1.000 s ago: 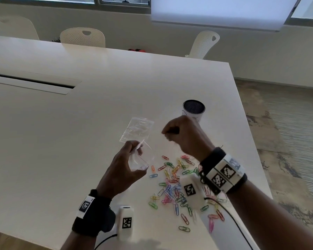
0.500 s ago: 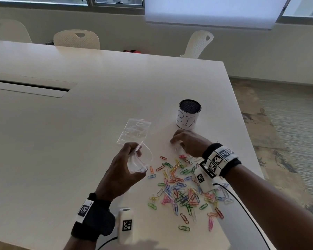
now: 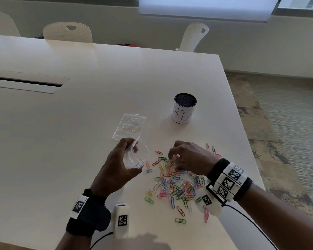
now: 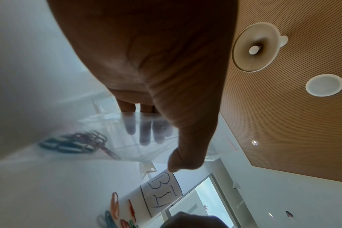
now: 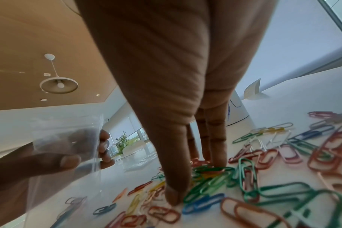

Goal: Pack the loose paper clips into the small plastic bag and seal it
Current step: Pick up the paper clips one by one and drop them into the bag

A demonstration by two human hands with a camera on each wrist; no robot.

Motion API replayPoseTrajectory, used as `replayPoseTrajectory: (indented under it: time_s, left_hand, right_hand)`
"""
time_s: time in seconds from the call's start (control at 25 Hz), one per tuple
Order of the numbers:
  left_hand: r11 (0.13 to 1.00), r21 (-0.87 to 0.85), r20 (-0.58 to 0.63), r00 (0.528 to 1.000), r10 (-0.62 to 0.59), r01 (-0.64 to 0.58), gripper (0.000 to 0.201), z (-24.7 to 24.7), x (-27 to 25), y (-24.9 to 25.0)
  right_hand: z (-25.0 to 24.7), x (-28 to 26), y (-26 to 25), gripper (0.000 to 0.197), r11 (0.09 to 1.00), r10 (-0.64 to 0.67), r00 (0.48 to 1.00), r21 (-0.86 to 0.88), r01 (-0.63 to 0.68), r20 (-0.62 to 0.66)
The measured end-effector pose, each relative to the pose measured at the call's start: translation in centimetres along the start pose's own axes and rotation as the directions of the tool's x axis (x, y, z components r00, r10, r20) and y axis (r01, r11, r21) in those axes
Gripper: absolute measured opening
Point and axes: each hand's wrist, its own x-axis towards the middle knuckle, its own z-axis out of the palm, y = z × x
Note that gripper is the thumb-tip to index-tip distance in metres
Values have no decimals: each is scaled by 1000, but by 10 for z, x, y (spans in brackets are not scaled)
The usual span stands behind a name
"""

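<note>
My left hand [image 3: 132, 156] grips a small clear plastic bag [image 3: 135, 160] just above the table, its mouth turned toward the clips. In the left wrist view the bag [image 4: 127, 138] has a few clips [image 4: 74, 143] inside, with my fingers behind it. Loose coloured paper clips [image 3: 175, 188] lie scattered on the white table [image 3: 79, 141], to the right of the bag. My right hand [image 3: 173, 159] reaches down onto the pile's far end. In the right wrist view its thumb [image 5: 174, 197] and fingertips [image 5: 215, 154] close round a bunch of green clips [image 5: 211, 177] on the tabletop.
A second clear bag [image 3: 129, 127] lies flat just beyond my left hand. A white cup marked BIN [image 3: 183, 110] stands behind the clips. The table's right edge [image 3: 246, 150] is close to the pile. A long slot [image 3: 25, 83] is at the far left; chairs stand behind the table.
My right hand came down from beside the bag onto the table, then slid back into the pile and closed on clips. The left hand kept holding the bag in place.
</note>
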Motion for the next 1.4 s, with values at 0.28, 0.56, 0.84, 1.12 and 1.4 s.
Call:
replayPoseTrajectory:
  time_s: [0.28,0.56,0.84,1.12,1.4]
  left_hand:
    - [1000,-2,3,1000,-2,2,59,-1,-2,0]
    - [1000,-13,8,1000,19,-18,59,0,-2,0]
    - [1000,-10,4,1000,26,-26,59,0,0,-2]
    - [998,-25,2,999,49,-49,59,0,1,2]
    - [999,-31,-2,1000,15,-15,62,0,-1,1]
  right_hand:
    - [13,6,-4,14,996,-7,991,-87,-5,-136]
    - [-5,8,14,5,973,123,968,216,-75,-221]
    - [-31,-10,-15,17,555,279,941,832,5,-192]
    - [-35,-2,-85,14,398,294,899,896,194,-325]
    - [-18,6,-108,6,765,199,849,619,178,-490]
